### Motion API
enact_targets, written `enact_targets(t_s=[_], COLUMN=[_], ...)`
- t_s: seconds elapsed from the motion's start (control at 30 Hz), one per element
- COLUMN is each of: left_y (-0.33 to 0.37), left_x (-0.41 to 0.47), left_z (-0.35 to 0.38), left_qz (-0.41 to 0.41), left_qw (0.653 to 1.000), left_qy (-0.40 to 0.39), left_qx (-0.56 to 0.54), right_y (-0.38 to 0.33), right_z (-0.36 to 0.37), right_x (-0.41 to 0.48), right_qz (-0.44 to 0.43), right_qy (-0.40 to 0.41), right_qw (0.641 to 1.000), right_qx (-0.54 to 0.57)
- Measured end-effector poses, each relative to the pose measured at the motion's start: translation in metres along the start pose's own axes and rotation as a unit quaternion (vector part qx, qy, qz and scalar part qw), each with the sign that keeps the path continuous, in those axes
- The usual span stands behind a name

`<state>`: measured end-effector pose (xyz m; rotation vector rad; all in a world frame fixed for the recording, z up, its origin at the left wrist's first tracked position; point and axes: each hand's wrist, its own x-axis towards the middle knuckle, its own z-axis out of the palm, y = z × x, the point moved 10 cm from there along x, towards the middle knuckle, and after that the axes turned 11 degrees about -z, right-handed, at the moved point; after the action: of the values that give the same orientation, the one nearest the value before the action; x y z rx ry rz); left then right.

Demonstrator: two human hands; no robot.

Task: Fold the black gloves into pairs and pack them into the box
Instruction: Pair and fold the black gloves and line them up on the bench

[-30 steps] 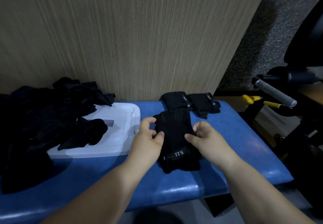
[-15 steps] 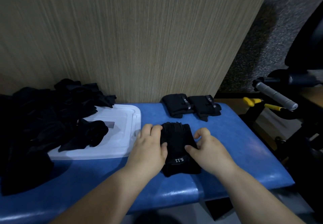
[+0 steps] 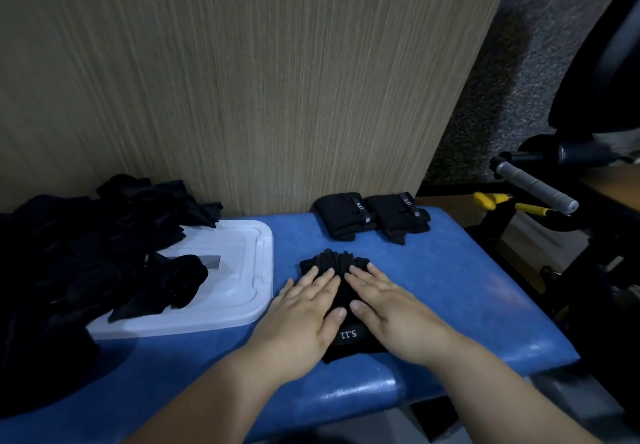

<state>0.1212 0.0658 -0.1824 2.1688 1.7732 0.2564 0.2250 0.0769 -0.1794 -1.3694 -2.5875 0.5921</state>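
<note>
Black fabric gloves (image 3: 341,263), folded as a pair, are pressed onto the blue padded tabletop (image 3: 467,305) by the flat, straight-fingered left hand (image 3: 304,319) and right hand (image 3: 391,315). Two folded black pairs (image 3: 346,216) are laid just beyond; a white plastic box (image 3: 239,270) under loose black gloves (image 3: 86,235) is seen leftward.

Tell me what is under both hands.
Folded black gloves, 5.11 label showing, pressed flat by the left hand and right hand. Their middle is hidden.

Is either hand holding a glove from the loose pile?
No, the left hand and right hand both press flat on the folded gloves on the blue bench.
</note>
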Motion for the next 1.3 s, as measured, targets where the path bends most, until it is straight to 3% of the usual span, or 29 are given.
enact_targets(t_s=[0.4, 0.53, 0.63, 0.7, 0.97, 1.3], left_y=[-0.005, -0.005, -0.004, -0.003, -0.002, -0.009], left_x=[-0.006, -0.009, -0.014, -0.017, -0.018, -0.010], left_z=[-0.003, -0.017, -0.033, -0.037, -0.023, -0.024], left_qz=[-0.010, 0.013, 0.051, 0.073, 0.091, 0.037], left_qw=[0.999, 0.995, 0.993, 0.993, 0.993, 0.989], left_qy=[-0.028, -0.003, 0.042, 0.052, 0.001, 0.077], left_qx=[-0.036, -0.096, -0.100, -0.083, -0.071, -0.124], right_y=[0.017, 0.020, 0.021, 0.020, 0.021, 0.024], right_z=[-0.001, -0.017, -0.037, -0.041, -0.022, -0.019], right_x=[-0.009, -0.010, -0.013, -0.014, -0.013, -0.015], right_qz=[0.047, 0.040, 0.003, -0.017, -0.018, -0.005], right_qy=[-0.058, 0.018, 0.110, 0.127, 0.026, -0.011], right_qw=[0.996, 0.999, 0.994, 0.991, 0.994, 0.992], right_qx=[-0.045, -0.030, 0.014, 0.047, 0.102, 0.127])
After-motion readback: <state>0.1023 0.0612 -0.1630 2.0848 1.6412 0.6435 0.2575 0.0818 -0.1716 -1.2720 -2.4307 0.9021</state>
